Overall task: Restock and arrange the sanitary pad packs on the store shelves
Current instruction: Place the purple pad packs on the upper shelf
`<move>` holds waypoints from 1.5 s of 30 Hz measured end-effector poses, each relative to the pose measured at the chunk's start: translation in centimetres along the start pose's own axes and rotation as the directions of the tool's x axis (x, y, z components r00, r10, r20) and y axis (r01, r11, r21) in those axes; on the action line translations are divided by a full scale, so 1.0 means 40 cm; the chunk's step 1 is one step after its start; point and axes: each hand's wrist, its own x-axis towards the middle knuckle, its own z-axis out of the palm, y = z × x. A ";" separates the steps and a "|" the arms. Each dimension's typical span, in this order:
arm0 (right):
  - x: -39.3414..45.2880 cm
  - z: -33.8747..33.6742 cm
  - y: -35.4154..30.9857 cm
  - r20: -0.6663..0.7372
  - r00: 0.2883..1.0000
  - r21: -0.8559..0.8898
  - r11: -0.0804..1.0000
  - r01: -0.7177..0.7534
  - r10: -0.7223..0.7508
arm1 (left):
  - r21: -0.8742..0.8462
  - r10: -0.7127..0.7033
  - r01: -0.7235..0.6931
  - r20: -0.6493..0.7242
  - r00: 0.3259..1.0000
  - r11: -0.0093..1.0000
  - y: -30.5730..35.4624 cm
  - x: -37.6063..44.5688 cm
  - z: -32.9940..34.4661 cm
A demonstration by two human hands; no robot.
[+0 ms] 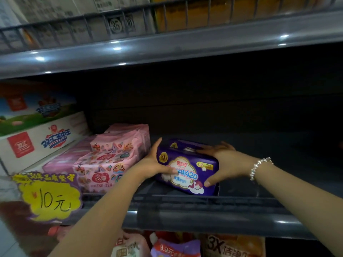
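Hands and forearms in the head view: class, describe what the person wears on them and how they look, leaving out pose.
Both forearms are bare, with no sleeves or gloves in view. The right hand has a silvery beaded bracelet around its wrist. The left hand shows no jewellery on its visible side.

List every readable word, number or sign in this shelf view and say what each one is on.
"420": purple pack held by both hands.
"50": gold badge on the same purple pack.
"百丽" and "280 320": front pink pack.
"10元": yellow price sign; its top line is too blurred.
"双汇": red square on the white carton.
"35": box on the top shelf.
"9.9元" and "3X": bags on the shelf below.
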 end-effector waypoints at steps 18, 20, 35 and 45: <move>0.160 0.035 0.107 -0.057 0.998 0.261 0.965 0.018 -0.003 | 0.060 0.039 -0.031 -0.143 0.989 0.998 -0.053 0.100 0.001; 0.183 0.035 0.114 -0.051 0.999 0.257 0.966 0.018 -0.006 | -0.016 0.025 -0.027 -0.125 0.992 1.000 -0.061 0.116 -0.001; 0.219 0.097 0.075 -0.226 0.973 0.241 0.970 0.020 0.036 | -0.059 0.039 -0.063 -0.343 0.939 0.996 -0.094 0.124 0.045; 0.074 0.148 -0.049 -0.509 0.859 0.132 0.991 0.018 0.052 | 0.061 0.116 -0.099 -0.431 0.895 0.993 -0.027 -0.111 0.088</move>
